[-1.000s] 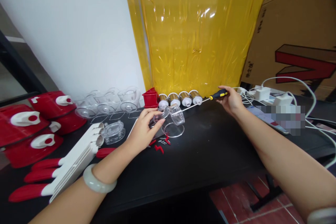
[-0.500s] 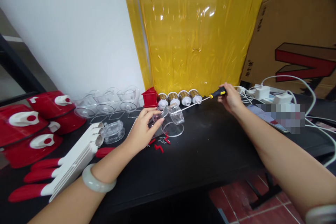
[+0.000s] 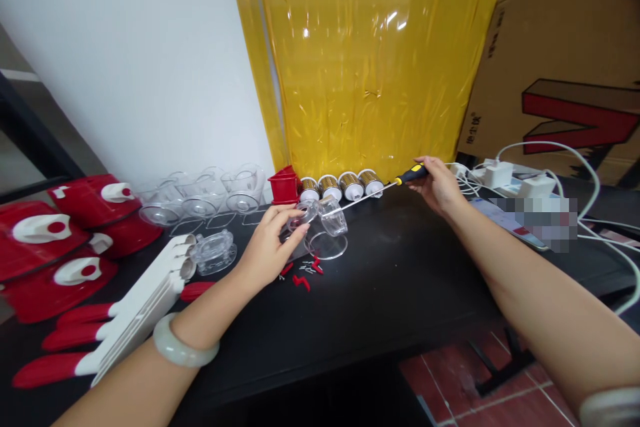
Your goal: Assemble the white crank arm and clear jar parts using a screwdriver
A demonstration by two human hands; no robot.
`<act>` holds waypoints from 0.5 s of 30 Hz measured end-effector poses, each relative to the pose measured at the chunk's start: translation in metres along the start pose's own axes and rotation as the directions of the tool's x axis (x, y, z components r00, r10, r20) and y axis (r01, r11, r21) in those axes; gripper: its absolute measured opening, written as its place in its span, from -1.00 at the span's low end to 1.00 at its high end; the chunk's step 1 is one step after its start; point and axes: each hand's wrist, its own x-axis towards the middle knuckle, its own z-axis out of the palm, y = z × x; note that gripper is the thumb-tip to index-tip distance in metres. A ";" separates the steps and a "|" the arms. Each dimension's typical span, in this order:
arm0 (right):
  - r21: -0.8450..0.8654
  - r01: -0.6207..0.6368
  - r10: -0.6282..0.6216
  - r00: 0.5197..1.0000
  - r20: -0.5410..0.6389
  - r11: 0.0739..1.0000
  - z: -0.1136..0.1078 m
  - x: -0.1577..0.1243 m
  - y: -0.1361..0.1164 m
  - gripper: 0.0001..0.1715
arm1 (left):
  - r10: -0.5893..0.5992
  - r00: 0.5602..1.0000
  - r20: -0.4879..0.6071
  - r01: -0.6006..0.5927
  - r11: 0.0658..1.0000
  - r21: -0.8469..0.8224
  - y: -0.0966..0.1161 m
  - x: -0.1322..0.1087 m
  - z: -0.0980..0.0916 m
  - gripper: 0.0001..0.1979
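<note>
My left hand (image 3: pixel 275 240) grips a clear plastic housing (image 3: pixel 334 217) lying on its side on the black table, its round rim toward the front. In my right hand (image 3: pixel 435 183) is the black and yellow handle of a screwdriver (image 3: pixel 413 174). Its long shaft slants down to the left, and the tip reaches the clear housing; the exact contact point is hard to make out. Just in front lie small red levers (image 3: pixel 301 281) and several screws (image 3: pixel 307 267). Another clear plastic part (image 3: pixel 215 252) sits left of my left wrist.
Several grater drums (image 3: pixel 351 185) and a red hopper (image 3: pixel 284 185) line the back. Clear housings (image 3: pixel 200 197) stand at back left, near red bases (image 3: pixel 47 230) and white handles with red grips (image 3: pixel 143 307). Chargers (image 3: pixel 497 175), cables and a phone (image 3: pixel 515 223) lie right.
The screwdriver handle has turned slightly in my right hand, showing more yellow on its side. My left hand keeps its hold on the housing. The whole view has shifted a little.
</note>
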 end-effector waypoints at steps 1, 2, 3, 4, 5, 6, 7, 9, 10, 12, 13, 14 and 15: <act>-0.020 0.025 -0.025 1.000 -0.010 0.999 0.000 0.001 0.001 -0.71 | 0.002 1.000 -0.001 -0.002 1.000 0.001 0.000 0.000 0.000 -0.70; -0.039 0.046 -0.047 0.999 -0.016 0.998 -0.001 0.002 0.002 -0.65 | 0.003 1.000 -0.002 -0.003 1.000 0.003 0.000 0.000 0.000 -0.70; -0.052 0.057 -0.058 0.998 -0.017 0.997 -0.002 0.003 0.002 -0.60 | 0.003 1.000 -0.003 -0.003 1.000 0.006 -0.001 0.000 0.000 -0.70; -0.058 0.051 -0.052 0.999 -0.013 0.997 -0.002 0.003 0.002 -0.56 | 0.002 1.000 -0.002 -0.002 1.000 0.007 -0.001 0.000 0.000 -0.70; -0.054 0.033 -0.033 0.999 -0.005 0.998 -0.003 0.003 0.002 -0.52 | 0.000 1.000 0.000 0.000 1.000 0.009 -0.001 0.000 0.000 -0.70; -0.040 0.007 -0.006 1.000 0.006 0.999 -0.004 0.003 0.001 -0.49 | -0.001 1.000 0.002 0.001 1.000 0.009 -0.001 0.000 0.000 -0.69; -0.021 -0.019 0.019 1.000 0.014 1.000 -0.004 0.002 0.000 -0.49 | -0.003 1.000 0.003 0.003 1.000 0.009 -0.001 0.000 0.000 -0.69; 0.009 -0.046 0.046 0.999 0.028 0.999 -0.004 0.001 -0.001 -0.55 | -0.004 1.000 -0.001 0.004 1.000 0.006 -0.001 0.001 0.000 -0.69; 0.017 -0.043 0.042 0.999 0.028 0.999 -0.004 0.001 -0.001 -0.60 | -0.004 1.000 -0.004 0.004 1.000 0.006 0.000 0.001 0.000 -0.69; 0.012 -0.015 0.015 1.000 0.018 1.000 -0.004 0.001 0.001 -0.69 | -0.002 1.000 -0.005 0.002 1.000 0.008 0.000 0.001 0.000 -0.70; 0.001 0.005 -0.005 1.000 0.007 1.000 -0.003 0.001 0.002 -0.71 | 0.000 1.000 -0.006 0.000 1.000 0.010 0.000 0.001 0.000 -0.70; -0.016 0.026 -0.026 1.000 -0.008 1.000 -0.003 0.002 0.004 -0.70 | 0.001 1.000 -0.005 -0.001 1.000 0.011 0.000 0.001 -0.001 -0.71; -0.038 0.048 -0.049 0.998 -0.027 0.998 -0.003 0.002 0.005 -0.66 | 0.001 1.000 -0.006 -0.001 1.000 0.011 0.000 0.000 -0.001 -0.71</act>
